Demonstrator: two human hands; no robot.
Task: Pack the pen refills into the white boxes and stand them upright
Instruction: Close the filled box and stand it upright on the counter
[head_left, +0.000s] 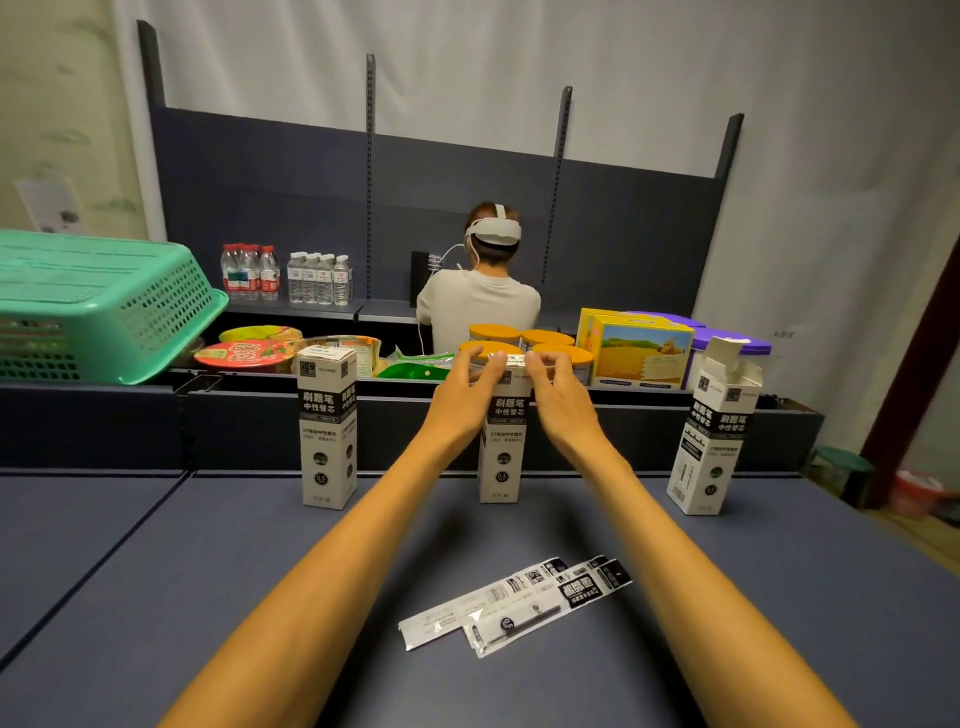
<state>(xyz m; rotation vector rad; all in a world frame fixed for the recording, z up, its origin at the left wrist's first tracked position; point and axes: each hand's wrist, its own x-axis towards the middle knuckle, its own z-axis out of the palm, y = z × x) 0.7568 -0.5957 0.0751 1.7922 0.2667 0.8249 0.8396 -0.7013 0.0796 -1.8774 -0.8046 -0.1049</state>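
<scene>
Your left hand (460, 395) and right hand (558, 400) both have a pinching grip clamped on the top flap of the middle white box (503, 452), upright at frame centre. Two refill packets (514, 603) lie on the worktop (208, 597), lower centre.

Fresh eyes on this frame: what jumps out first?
Both hands, left hand and right hand, meet at the top flap of the middle box, one of three white boxes standing upright in a row. The right box has its flap open; the left box looks closed. Two packets of refills lie loose on the near table.
</scene>
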